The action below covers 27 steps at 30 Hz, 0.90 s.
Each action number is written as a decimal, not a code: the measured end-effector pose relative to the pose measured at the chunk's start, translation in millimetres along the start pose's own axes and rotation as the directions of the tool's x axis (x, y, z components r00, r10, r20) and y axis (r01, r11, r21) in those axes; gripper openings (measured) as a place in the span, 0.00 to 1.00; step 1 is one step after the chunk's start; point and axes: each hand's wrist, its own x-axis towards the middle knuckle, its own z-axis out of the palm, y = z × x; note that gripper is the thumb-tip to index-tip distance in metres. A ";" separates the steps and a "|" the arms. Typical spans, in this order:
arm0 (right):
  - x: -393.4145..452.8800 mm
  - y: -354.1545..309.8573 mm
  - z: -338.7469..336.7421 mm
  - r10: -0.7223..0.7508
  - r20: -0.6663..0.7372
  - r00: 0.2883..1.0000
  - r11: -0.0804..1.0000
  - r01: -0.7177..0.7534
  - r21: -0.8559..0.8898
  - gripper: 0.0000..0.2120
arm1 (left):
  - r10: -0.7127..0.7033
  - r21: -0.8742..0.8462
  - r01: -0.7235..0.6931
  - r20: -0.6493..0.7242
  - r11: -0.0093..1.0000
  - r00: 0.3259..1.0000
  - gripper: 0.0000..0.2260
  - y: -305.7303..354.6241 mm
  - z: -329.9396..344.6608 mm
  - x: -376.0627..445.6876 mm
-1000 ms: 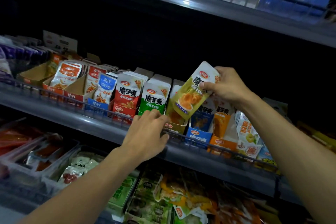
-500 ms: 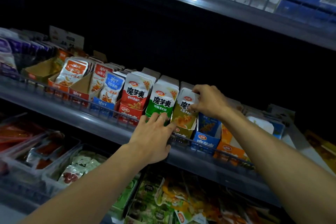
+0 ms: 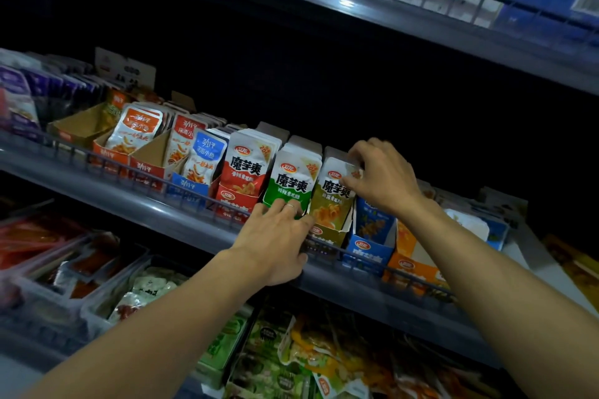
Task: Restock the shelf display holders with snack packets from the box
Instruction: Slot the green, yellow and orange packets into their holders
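The step in hand looks like seating one snack packet into its display holder on the middle shelf [image 3: 181, 223]. The olive packet [image 3: 334, 196] stands at the front of the olive holder [image 3: 324, 238], just right of the green packet [image 3: 291, 183] and just left of the blue holder [image 3: 369, 248].

The right hand [image 3: 381, 181] has its fingers curled over the olive packet's top right corner, pinching it. The left hand [image 3: 275, 243] lies with fingers straight and spread across the shelf's wire rail, fingertips touching the bottom of the green packet and the olive holder's front edge, apparently steadying the row.

The olive packet's long axis runs nearly upright, leaning slightly back and to the right; its printed face points outward toward the camera and its top seal points up.

Next, I judge, the packet needs a downward press until it sits level with the green packet, then release. The supply box is not in view.
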 end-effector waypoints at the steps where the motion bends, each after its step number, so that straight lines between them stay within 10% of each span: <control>1: -0.6 -1.6 -3.5 0.000 -0.011 1.000 1.000 0.000 0.030 0.21 | -0.001 -0.006 0.001 -0.001 1.000 1.000 0.29 -1.3 -2.2 -1.0; 14: -10.3 -87.9 -44.1 -0.260 0.034 0.965 0.870 0.219 0.442 0.10 | -0.129 -0.015 0.129 0.003 0.991 0.992 0.18 -49.5 -43.9 -78.6; 27: -23.5 -305.5 10.1 -0.687 0.114 0.717 0.583 0.451 0.676 0.12 | -0.517 0.059 0.514 0.061 0.856 0.854 0.12 -153.2 -51.5 -257.8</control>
